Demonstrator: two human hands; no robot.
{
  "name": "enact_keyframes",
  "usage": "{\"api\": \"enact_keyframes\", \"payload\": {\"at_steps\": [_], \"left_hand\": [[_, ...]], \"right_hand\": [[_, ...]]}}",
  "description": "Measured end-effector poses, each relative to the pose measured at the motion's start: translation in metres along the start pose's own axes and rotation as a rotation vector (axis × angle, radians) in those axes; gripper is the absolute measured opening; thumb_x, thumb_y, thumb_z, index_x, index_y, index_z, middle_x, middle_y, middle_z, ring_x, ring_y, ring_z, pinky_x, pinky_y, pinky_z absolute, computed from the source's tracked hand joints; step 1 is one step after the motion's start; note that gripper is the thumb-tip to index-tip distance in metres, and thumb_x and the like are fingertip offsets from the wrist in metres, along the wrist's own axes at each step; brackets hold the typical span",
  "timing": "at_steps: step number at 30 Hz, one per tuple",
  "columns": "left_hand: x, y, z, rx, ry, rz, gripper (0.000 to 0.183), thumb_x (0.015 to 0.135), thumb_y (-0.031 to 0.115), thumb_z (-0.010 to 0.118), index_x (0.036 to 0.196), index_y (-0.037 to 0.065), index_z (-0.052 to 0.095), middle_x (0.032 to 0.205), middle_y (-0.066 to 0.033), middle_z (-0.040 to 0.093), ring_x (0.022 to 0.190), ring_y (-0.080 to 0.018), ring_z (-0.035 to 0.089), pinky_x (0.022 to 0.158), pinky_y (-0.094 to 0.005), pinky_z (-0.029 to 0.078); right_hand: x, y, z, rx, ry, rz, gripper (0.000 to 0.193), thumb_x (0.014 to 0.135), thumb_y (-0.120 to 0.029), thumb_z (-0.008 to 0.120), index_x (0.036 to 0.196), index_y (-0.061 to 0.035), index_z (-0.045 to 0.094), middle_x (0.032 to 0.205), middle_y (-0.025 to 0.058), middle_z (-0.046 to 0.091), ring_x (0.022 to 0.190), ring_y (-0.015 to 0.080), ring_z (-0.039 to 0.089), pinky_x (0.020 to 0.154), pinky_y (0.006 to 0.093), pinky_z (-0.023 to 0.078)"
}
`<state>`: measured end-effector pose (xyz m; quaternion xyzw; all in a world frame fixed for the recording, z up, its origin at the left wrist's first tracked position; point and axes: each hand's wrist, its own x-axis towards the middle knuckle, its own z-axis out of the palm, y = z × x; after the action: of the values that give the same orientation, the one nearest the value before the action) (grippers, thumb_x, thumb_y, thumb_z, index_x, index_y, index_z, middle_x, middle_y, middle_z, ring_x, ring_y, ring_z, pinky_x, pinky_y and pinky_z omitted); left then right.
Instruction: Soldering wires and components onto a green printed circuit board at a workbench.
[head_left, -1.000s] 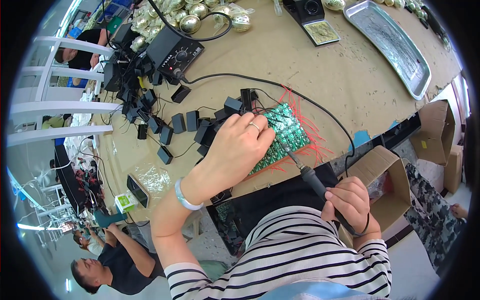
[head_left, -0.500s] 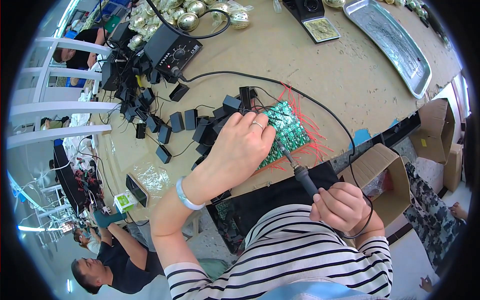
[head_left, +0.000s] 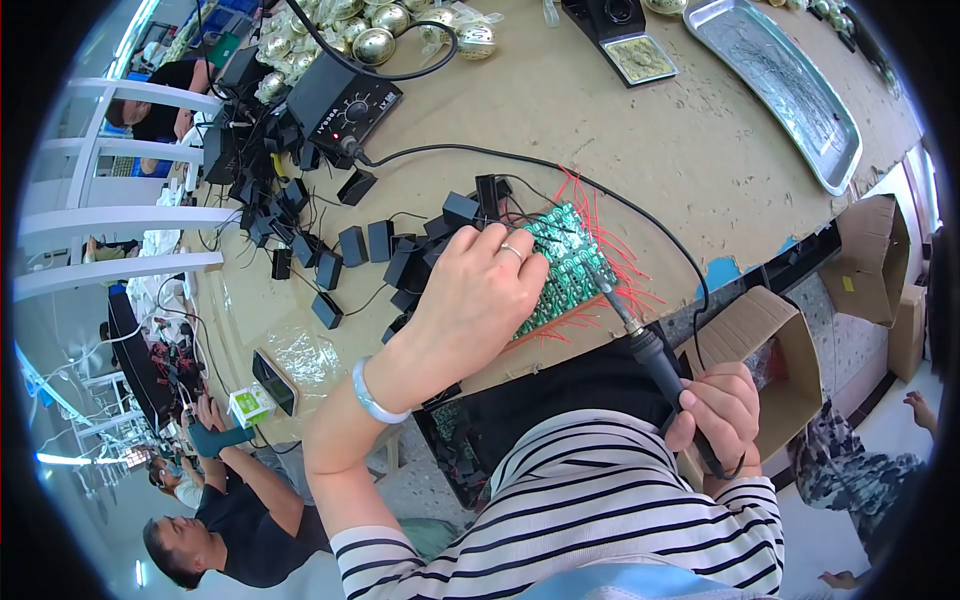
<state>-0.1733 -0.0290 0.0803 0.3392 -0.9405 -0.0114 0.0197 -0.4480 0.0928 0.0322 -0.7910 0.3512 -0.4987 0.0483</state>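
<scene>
My right hand (head_left: pixel 722 415) grips a soldering iron (head_left: pixel 655 360) by its dark handle. The iron's tip meets or hovers over the right part of a panel of green circuit boards (head_left: pixel 570 250), which has red wires (head_left: pixel 630 262) fringing its right side. Over the panel's left side, my left hand (head_left: pixel 485 285) is closed with its fingers bent together; what the fingertips hold is hidden beneath them. Thin dark wires run from small black boxes (head_left: pixel 462 210) toward those fingertips and onto the boards.
A soldering station (head_left: pixel 345 105) stands at the far left, its cord crossing the table to the iron. More black boxes (head_left: pixel 328 268) lie left. Farther back are gold balls (head_left: pixel 375 45), an iron stand (head_left: pixel 640 58) and a metal tray (head_left: pixel 790 100). A cardboard box (head_left: pixel 765 350) sits right.
The soldering iron and my right hand have shifted to the right, bringing the tip from near my left fingers to the panel's right part. My left hand has hardly moved.
</scene>
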Motion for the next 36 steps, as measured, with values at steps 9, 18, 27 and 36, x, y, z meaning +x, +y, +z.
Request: {"api": "enact_keyframes", "payload": {"at_steps": [9,18,27,36], "left_hand": [[-0.017,-0.015,-0.029,-0.189,0.196,-0.189,0.031,0.075,0.019,0.083,0.099,0.004,0.069,0.101,-0.0093,0.063,0.094,-0.0298,0.061,0.079,-0.0398,0.051],[-0.028,-0.007,-0.039,-0.266,0.183,-0.312,0.036,0.074,0.024,0.086,0.097,0.002,0.068,0.095,-0.0103,0.063,0.095,-0.03,0.059,0.082,-0.0398,0.048],[0.008,0.002,-0.021,-0.006,-0.074,-0.39,0.018,0.08,0.017,0.079,0.078,0.002,0.07,0.089,-0.0104,0.065,0.087,-0.032,0.059,0.077,-0.0435,0.049],[0.0,0.012,-0.035,-0.294,0.107,-0.246,0.013,0.08,0.002,0.071,0.093,0.005,0.071,0.091,-0.0089,0.066,0.089,-0.0316,0.063,0.082,-0.0411,0.051]], "right_hand": [[-0.003,0.001,-0.004,-0.015,0.017,0.031,0.012,0.088,-0.009,0.067,0.094,0.001,0.064,0.079,0.0079,0.067,0.063,0.0205,0.062,0.057,0.0317,0.054],[-0.002,0.002,-0.001,0.006,0.034,0.038,0.012,0.086,-0.006,0.065,0.096,0.0007,0.062,0.079,0.0086,0.066,0.063,0.0209,0.062,0.056,0.0322,0.053],[-0.001,-0.004,-0.003,-0.006,0.043,0.044,0.011,0.087,-0.007,0.065,0.094,0.0005,0.062,0.079,0.0085,0.066,0.062,0.0203,0.061,0.056,0.0316,0.053],[-0.005,0.0,-0.006,0.016,0.105,0.047,0.009,0.087,-0.006,0.065,0.092,0.0013,0.063,0.076,0.0085,0.066,0.059,0.0197,0.06,0.056,0.0311,0.052]]}}
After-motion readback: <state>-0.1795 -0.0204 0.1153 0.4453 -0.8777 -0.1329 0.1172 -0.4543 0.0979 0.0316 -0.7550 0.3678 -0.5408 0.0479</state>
